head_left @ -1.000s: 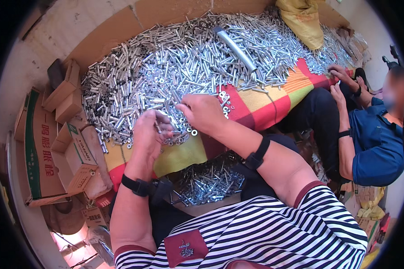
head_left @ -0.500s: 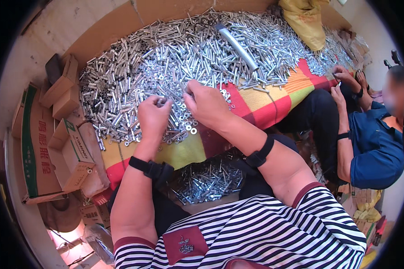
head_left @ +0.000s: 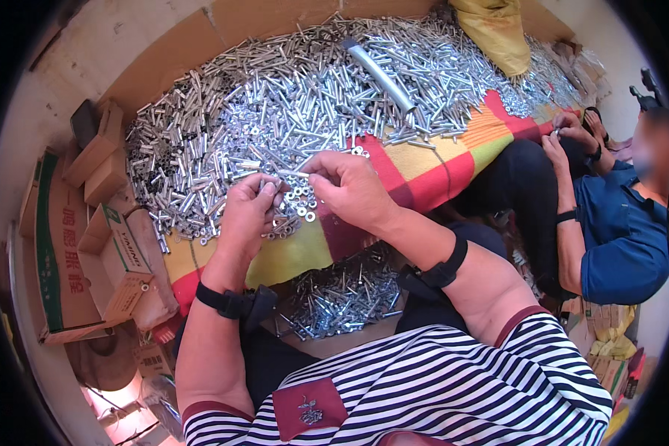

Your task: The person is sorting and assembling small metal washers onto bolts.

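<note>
My right hand (head_left: 353, 189) pinches a slim silver bolt-like fastener (head_left: 293, 173) between thumb and fingers, pointing left toward the other hand. My left hand (head_left: 250, 207) is closed in a pinch close to the fastener's free end; what its fingertips hold is too small to make out. Both hands hover over the near edge of a wide heap of silver metal sleeves and rods (head_left: 305, 100). Loose washers (head_left: 302, 204) lie just below and between the hands, on a checked blanket (head_left: 290, 253).
A long silver tube (head_left: 381, 78) rests on the heap, near a yellow sack (head_left: 498, 37). Cardboard boxes (head_left: 70, 245) stand at the left. More bolts (head_left: 342, 301) lie below the blanket's edge, between my knees. At right, a co-worker in a blue shirt (head_left: 621, 238) handles something small.
My hands have come lower and closer together. The fastener in my right hand now shows clearly, extending toward my left fingertips. The whole view has shifted slightly.
</note>
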The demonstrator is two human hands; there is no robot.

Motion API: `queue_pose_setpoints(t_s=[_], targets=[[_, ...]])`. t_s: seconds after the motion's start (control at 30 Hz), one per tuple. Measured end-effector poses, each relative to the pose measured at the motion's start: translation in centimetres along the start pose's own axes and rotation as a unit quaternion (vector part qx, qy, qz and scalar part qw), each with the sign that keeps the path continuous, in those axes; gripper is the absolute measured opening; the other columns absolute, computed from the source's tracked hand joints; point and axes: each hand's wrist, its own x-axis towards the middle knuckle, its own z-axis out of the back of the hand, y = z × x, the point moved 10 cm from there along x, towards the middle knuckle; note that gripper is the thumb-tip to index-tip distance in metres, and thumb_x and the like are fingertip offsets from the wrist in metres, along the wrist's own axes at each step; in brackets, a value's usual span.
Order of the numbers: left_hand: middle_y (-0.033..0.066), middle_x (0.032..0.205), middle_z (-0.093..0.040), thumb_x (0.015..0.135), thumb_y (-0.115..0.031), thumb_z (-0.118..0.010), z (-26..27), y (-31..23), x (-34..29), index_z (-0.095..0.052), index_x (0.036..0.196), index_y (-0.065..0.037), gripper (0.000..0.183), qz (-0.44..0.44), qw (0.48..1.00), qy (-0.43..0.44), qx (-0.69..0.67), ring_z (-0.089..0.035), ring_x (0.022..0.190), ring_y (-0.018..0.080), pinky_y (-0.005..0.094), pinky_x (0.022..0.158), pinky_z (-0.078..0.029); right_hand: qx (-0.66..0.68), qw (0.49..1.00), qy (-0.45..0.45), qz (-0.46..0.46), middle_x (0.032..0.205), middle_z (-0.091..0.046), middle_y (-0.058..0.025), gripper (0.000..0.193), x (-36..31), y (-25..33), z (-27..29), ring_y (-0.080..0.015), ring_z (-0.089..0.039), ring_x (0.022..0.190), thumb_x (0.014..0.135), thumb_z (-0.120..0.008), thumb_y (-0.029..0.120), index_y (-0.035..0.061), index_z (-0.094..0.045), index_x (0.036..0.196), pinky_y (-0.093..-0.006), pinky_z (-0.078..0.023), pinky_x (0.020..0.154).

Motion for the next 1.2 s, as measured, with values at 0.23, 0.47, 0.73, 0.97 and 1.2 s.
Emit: queue_pose_setpoints(t_s=[0.23, 0.47, 0.73, 0.97, 1.2], targets=[[-0.0001, 0.068, -0.055, 0.092, -0.012, -0.057, -0.6, 0.0, -0.1, -0.059, 0.093, -0.002, 0.009, -0.027, 0.998, -0.017, 0.057, -0.032, 0.041, 0.0006, 0.0164, 0.035, -0.022, -0.086, 0.992, 0.025, 0.088, 0.064, -0.061, -0.0133, 0.01, -1.5, 1.1, 0.0, -0.0228, -0.062, 0.059, 0.077, -0.063, 0.007, 0.0, -0.065, 0.084, -0.0342, -0.047, 0.055], [0.0012, 0.067, -0.053, 0.094, -0.032, -0.057, -3.3, 4.2, -1.0, -0.053, 0.084, -0.008, 0.026, 0.103, 0.967, 0.058, -0.224, -0.045, 0.046, 0.0064, 0.0183, 0.036, -0.033, -0.134, 0.988, 0.065, 0.05, 0.064, -0.061, -0.0115, 0.021, -2.1, -0.5, -1.5, -0.0276, -0.061, 0.059, 0.083, -0.066, 0.021, 0.0026, -0.062, 0.075, -0.0366, -0.045, 0.054], [0.0031, 0.072, -0.055, 0.09, -0.013, -0.061, 5.3, 1.0, 1.0, -0.056, 0.086, -0.004, 0.011, -0.014, 0.981, -0.025, -0.194, -0.052, 0.057, 0.0116, 0.0201, 0.052, -0.04, -0.371, 0.917, -0.009, 0.146, 0.085, -0.055, -0.0122, 0.01, 2.8, -1.3, -2.0, -0.0309, -0.06, 0.079, 0.078, -0.064, 0.012, 0.0065, -0.063, 0.086, -0.0435, -0.047, 0.067], [0.0119, 0.063, -0.064, 0.071, -0.02, -0.078, 3.5, -2.9, -0.8, -0.068, 0.073, 0.004, 0.026, -0.145, 0.82, -0.21, 0.512, -0.061, 0.055, 0.018, 0.0329, 0.054, -0.047, -0.29, 0.927, -0.074, 0.225, 0.083, -0.058, -0.014, 0.008, 1.9, 2.6, -1.5, -0.0324, -0.061, 0.077, 0.083, -0.06, 0.01, 0.0038, -0.056, 0.086, -0.0418, -0.047, 0.063], [0.0217, 0.068, -0.063, 0.067, -0.029, -0.08, 1.1, -3.1, -0.6, -0.065, 0.071, 0.004, 0.036, -0.085, 0.731, -0.194, 0.648, -0.063, 0.065, 0.037, 0.042, 0.061, -0.049, -0.193, 0.981, -0.015, 0.029, 0.073, -0.06, -0.0225, 0.018, 0.6, -1.5, 0.3, -0.0417, -0.061, 0.073, 0.091, -0.056, 0.017, 0.0034, -0.046, 0.099, -0.0494, -0.045, 0.063]])
